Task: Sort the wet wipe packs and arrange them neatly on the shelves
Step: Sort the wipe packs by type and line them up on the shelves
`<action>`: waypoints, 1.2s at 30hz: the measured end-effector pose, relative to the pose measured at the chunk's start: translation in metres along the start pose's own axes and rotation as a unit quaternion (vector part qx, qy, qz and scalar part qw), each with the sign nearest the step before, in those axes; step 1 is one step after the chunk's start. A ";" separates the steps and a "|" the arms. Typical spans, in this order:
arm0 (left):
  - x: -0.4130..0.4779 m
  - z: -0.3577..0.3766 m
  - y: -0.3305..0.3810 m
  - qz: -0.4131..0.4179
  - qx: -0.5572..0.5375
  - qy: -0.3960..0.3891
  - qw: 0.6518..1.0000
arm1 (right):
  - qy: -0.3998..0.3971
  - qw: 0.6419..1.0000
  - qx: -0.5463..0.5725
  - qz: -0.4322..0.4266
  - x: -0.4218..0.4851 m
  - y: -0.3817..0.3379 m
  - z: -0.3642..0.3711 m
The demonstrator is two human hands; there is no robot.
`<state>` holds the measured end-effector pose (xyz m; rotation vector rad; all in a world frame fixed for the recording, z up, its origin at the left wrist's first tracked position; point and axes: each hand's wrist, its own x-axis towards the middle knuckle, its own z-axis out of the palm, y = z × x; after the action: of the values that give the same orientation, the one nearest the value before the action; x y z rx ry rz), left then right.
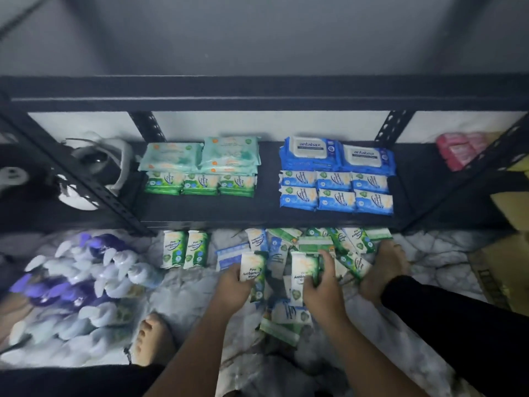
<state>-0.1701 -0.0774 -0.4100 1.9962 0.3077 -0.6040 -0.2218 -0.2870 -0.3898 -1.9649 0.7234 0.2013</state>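
Note:
My left hand (233, 285) grips a green pine wipe pack (253, 267). My right hand (322, 285) grips another green pack (303, 272). Both are above a loose pile of green and blue packs (329, 247) on the floor. Two green packs (184, 249) lie side by side to the left of the pile. On the black shelf (214, 207), three green packs (200, 183) sit in a row in front of pale green flat packs (200, 154). To the right, blue small packs (336, 191) lie in two rows before two large blue lidded packs (337, 154).
A heap of purple and white bottles (77, 285) fills the floor at left. My bare feet (383, 270) rest on the marble floor, one beside the pile. Pink packs (461, 150) sit far right on the shelf. Cardboard boxes (512, 247) stand at right. Slanted shelf posts (94, 190) frame the bay.

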 end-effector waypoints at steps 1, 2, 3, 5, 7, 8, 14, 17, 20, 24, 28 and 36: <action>-0.005 -0.009 -0.005 0.004 -0.006 0.004 1.000 | -0.029 0.999 -0.002 -0.013 -0.007 -0.006 0.006; -0.011 -0.019 -0.007 0.011 -0.009 0.006 1.000 | -0.050 0.998 -0.012 -0.025 -0.011 -0.010 0.014; -0.015 -0.029 -0.010 0.020 -0.010 0.007 1.000 | -0.067 0.997 -0.021 -0.038 -0.016 -0.016 0.021; -0.022 -0.049 -0.016 0.031 0.010 0.014 0.999 | -0.093 0.994 -0.032 -0.049 -0.020 -0.026 0.039; -0.027 -0.071 -0.022 0.032 0.029 0.032 0.999 | -0.120 0.991 -0.031 -0.055 -0.023 -0.038 0.059; -0.030 -0.081 -0.027 0.025 0.034 0.046 0.998 | -0.132 0.989 -0.030 -0.055 -0.023 -0.042 0.068; -0.028 -0.133 -0.057 -0.037 0.109 0.079 0.990 | -0.170 0.985 -0.011 -0.028 -0.011 -0.057 0.129; -0.013 -0.149 -0.075 -0.064 0.116 0.103 0.986 | -0.177 0.984 -0.030 -0.004 -0.004 -0.056 0.163; 0.012 -0.157 -0.092 -0.096 0.125 0.128 0.979 | -0.175 0.983 -0.059 0.001 0.005 -0.049 0.196; 0.046 -0.157 -0.112 -0.125 0.143 0.156 0.969 | -0.157 0.984 -0.084 -0.002 0.017 -0.045 0.229; 0.067 -0.154 -0.128 -0.133 0.196 0.148 0.960 | -0.171 0.977 -0.125 -0.014 0.029 -0.037 0.265; 0.078 -0.143 -0.152 -0.105 0.234 0.193 0.947 | -0.190 0.975 -0.113 -0.014 0.041 -0.029 0.311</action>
<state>-0.1323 0.1176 -0.5102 2.5669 0.6726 -0.4370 -0.1217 -0.0286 -0.5394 -2.0660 0.4351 0.6481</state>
